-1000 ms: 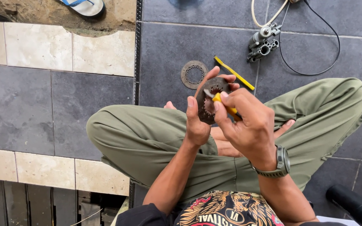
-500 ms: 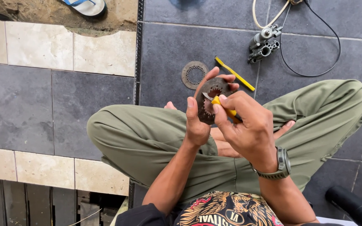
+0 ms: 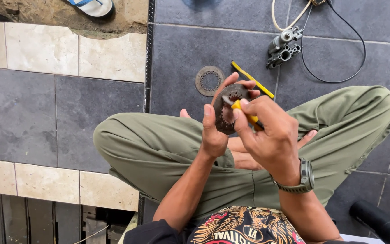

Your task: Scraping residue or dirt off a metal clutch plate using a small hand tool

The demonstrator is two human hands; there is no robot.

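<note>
Lying on dark floor tiles (image 3: 104,108) beyond hands gripping toothed disc (image 3: 227,110) and yellow-handled tool (image 3: 244,113): ring plate (image 3: 210,81), carburettor (image 3: 284,47), cable (image 3: 339,45).

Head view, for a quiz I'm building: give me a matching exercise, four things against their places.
Things:
1. dark round toothed metal disc
2. flat rusty metal ring
3. grey metal carburettor body
4. blue and white sandal

Places:
A. on bare dirt, top edge
B. on dark tile by black cable
C. in left hand
D. flat on tile, beyond the hands

Pairs: 1-C, 2-D, 3-B, 4-A
</note>
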